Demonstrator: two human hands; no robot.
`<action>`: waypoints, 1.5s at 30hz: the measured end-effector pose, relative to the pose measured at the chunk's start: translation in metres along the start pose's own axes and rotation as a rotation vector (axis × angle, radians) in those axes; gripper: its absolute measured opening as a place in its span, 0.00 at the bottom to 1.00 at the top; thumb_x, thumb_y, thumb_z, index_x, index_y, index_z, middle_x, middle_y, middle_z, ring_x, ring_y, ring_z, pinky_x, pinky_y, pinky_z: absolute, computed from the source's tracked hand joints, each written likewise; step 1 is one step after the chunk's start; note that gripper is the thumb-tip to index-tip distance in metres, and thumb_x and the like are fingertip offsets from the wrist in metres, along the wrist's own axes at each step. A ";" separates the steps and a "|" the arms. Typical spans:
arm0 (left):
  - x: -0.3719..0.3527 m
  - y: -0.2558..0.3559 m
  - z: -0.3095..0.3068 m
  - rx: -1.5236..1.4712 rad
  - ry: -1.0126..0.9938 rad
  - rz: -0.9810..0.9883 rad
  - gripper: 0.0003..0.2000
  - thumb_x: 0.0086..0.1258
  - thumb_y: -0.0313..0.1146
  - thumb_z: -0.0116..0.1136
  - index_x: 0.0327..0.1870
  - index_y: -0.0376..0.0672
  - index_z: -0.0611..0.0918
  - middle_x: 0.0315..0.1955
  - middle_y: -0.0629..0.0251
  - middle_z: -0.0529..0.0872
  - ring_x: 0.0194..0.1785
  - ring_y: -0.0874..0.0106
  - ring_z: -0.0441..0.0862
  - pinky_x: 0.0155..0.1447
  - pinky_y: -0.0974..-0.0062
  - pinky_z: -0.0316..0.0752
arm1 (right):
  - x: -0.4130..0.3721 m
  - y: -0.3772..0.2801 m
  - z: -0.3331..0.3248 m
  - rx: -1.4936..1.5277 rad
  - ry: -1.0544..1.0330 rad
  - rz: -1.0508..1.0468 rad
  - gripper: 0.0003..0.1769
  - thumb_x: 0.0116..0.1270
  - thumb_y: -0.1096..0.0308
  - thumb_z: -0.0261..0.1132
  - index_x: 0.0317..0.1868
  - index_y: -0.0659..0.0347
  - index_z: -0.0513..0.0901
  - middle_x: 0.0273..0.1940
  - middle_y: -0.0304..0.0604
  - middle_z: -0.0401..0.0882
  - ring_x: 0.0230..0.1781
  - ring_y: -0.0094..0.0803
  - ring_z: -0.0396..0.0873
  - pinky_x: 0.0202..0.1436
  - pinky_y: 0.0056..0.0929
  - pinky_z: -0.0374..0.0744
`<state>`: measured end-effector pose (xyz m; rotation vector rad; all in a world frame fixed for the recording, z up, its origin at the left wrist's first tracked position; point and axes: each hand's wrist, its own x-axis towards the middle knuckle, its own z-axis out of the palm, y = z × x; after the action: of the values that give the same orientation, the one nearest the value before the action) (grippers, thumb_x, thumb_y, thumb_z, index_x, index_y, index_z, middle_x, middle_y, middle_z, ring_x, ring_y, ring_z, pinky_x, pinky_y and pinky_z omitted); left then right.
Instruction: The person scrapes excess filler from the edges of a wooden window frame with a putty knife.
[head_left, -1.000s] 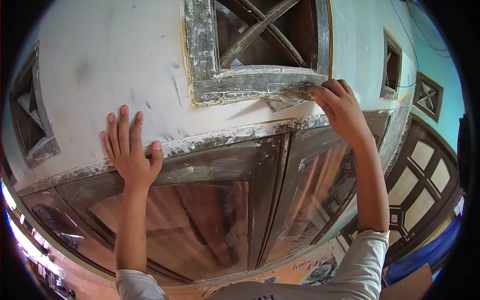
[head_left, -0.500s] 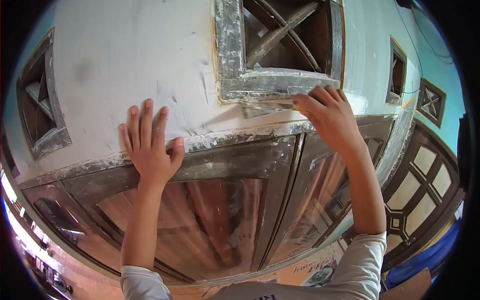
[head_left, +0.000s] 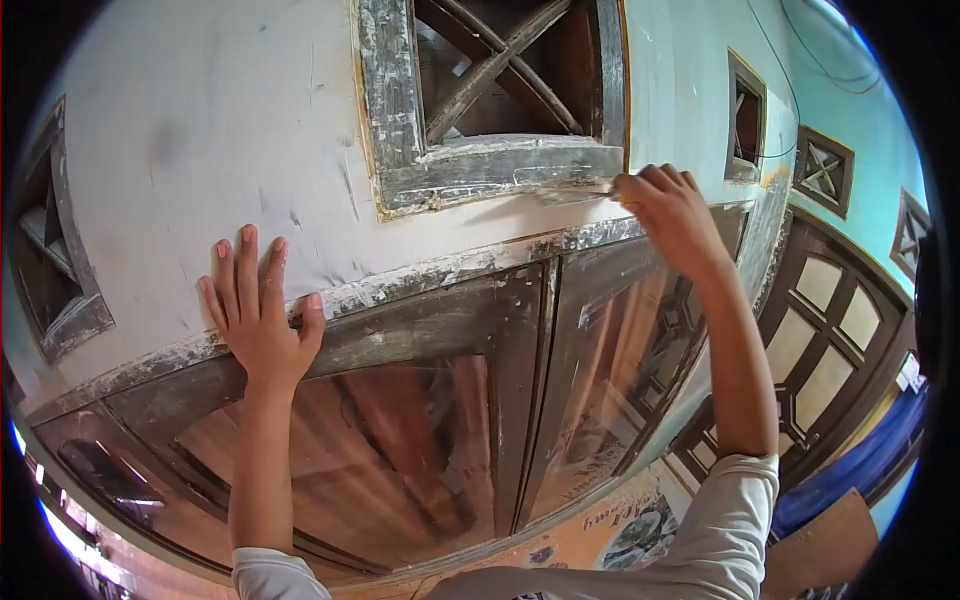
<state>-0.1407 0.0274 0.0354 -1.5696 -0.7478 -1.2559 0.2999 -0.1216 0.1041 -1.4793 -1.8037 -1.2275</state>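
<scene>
My left hand (head_left: 262,325) lies flat with spread fingers on the white wall (head_left: 230,120), its palm over the upper edge of the wooden window frame (head_left: 400,285). Closed round the handle of a scraper (head_left: 575,195), my right hand (head_left: 665,215) is at the lower right corner of the square vent frame (head_left: 470,172). The scraper's thin blade points left, along the vent frame's bottom edge, and looks blurred. White smears cover the worn wood of both frames.
Glass panes (head_left: 400,450) fill the window below my hands. Smaller crossed vents are at the left (head_left: 55,250) and right (head_left: 745,120). A panelled door (head_left: 820,340), blue cloth (head_left: 850,470) and brown board (head_left: 825,550) stand at the right. Wires hang upper right.
The view has shifted to the right, so wall and vents appear further left. The scraper blade has moved up, closer to the vent frame's bottom edge. My left hand stays flat on the wall.
</scene>
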 end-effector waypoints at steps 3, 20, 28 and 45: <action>0.001 0.003 -0.001 0.007 -0.014 -0.021 0.28 0.69 0.44 0.54 0.71 0.47 0.74 0.76 0.59 0.67 0.80 0.54 0.57 0.79 0.46 0.42 | -0.022 0.046 -0.005 -0.016 -0.015 0.022 0.11 0.68 0.73 0.63 0.48 0.51 0.78 0.40 0.37 0.78 0.45 0.41 0.76 0.54 0.40 0.72; -0.003 0.064 0.000 -0.131 -0.166 0.012 0.26 0.70 0.50 0.50 0.68 0.53 0.78 0.76 0.58 0.66 0.81 0.50 0.52 0.80 0.43 0.30 | -0.165 0.012 0.056 0.495 0.405 0.520 0.11 0.76 0.73 0.56 0.55 0.64 0.76 0.44 0.49 0.79 0.41 0.37 0.79 0.47 0.31 0.77; -0.012 0.085 0.020 -0.071 -0.126 -0.003 0.28 0.69 0.48 0.53 0.70 0.51 0.77 0.78 0.57 0.62 0.82 0.50 0.49 0.79 0.43 0.29 | -0.235 -0.134 0.128 1.410 0.301 0.945 0.20 0.81 0.53 0.52 0.56 0.63 0.73 0.32 0.34 0.70 0.29 0.18 0.69 0.33 0.20 0.71; -0.016 0.088 0.024 0.010 -0.114 0.007 0.29 0.70 0.50 0.52 0.70 0.48 0.75 0.77 0.53 0.63 0.82 0.48 0.50 0.79 0.42 0.33 | -0.111 -0.144 0.117 2.035 0.025 0.776 0.16 0.76 0.64 0.52 0.61 0.57 0.71 0.30 0.34 0.70 0.24 0.19 0.67 0.26 0.19 0.63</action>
<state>-0.0586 0.0203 -0.0060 -1.6455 -0.8187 -1.1634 0.2135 -0.0748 -0.0889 -0.5519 -1.1212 0.9151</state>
